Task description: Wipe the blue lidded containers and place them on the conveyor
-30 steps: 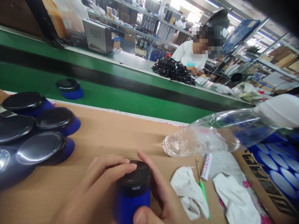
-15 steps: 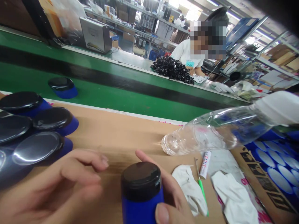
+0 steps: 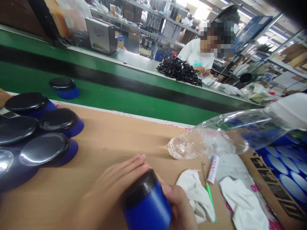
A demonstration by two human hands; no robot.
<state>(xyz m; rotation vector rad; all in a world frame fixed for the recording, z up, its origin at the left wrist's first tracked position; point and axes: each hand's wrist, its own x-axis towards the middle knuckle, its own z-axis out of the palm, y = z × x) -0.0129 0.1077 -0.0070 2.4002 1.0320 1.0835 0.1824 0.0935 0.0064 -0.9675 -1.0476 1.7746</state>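
Observation:
A blue container with a glossy black top point(image 3: 150, 204) is tilted near the bottom centre, in the grasp of my right hand point(image 3: 178, 203), whose thumb presses on its right side. Against the left side of the black top lies my left hand point(image 3: 112, 185), its fingers stretched out flat and smeared by motion. The left palm is not clearly visible. Several more blue containers with black tops point(image 3: 45, 148) are grouped at the left. One single container point(image 3: 64, 88) stands apart on the green conveyor belt.
A clear plastic bottle with a white cap point(image 3: 216, 134) stands at the right. Near it lie white cloths point(image 3: 195, 195), a green-handled tool point(image 3: 209, 195) and a paint marker point(image 3: 213, 170). A carton point(image 3: 271, 182) holds blue pieces. Across the belt, a person point(image 3: 198, 52) works by black parts point(image 3: 179, 70).
My left hand has moved right, from beside the container onto its black top. The container has tilted in my right hand. Across the belt, the person's hands have come together.

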